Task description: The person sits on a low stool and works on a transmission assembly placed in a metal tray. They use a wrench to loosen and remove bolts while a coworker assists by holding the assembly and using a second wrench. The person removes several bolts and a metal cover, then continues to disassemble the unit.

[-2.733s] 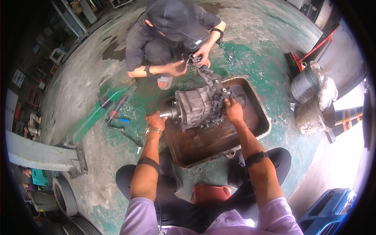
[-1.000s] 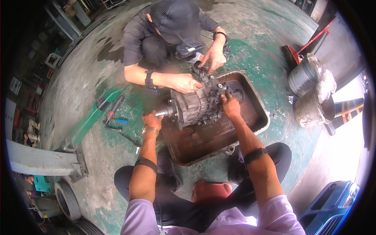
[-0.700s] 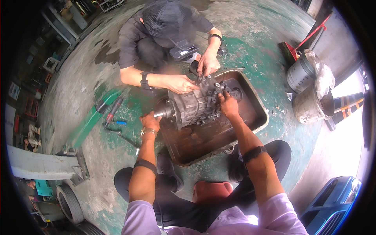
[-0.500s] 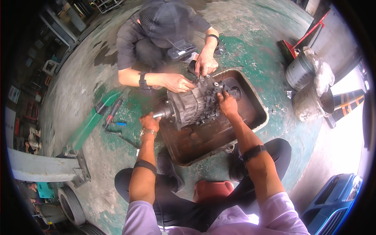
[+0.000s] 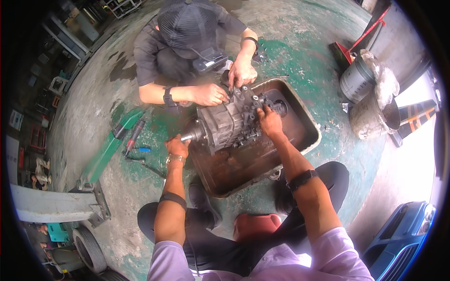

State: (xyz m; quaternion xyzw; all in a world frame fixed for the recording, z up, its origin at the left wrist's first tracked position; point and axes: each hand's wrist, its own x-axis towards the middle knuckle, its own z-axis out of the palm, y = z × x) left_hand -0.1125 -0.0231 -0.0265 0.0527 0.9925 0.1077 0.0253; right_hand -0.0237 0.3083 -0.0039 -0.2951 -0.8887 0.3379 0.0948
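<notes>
A grey metal gearbox (image 5: 225, 122) lies on its side over a brown, rusty drip tray (image 5: 300, 112). At its left end, the fingers of my left hand (image 5: 176, 146) are closed round the protruding shaft (image 5: 192, 136). My right hand (image 5: 270, 122) grips the gearbox housing near its right end, fingers curled over the fittings there. Across from me a co-worker in a dark cap crouches; one of that person's hands (image 5: 211, 95) touches the top of the housing, the other (image 5: 243, 72) holds a small dark part at its far edge.
On the floor to the left lie a red-and-black handled tool (image 5: 135, 136), a ratchet (image 5: 136, 159) and a green lift arm (image 5: 108, 152). Buckets (image 5: 368, 119) and a red-handled dustpan (image 5: 344, 52) stand right. A red stool (image 5: 255, 227) is beneath me; a blue car (image 5: 398, 243) sits lower right.
The view has shifted slightly. Both my hands keep their hold on the gearbox, and the co-worker's hands stay at its top; nothing else has visibly moved.
</notes>
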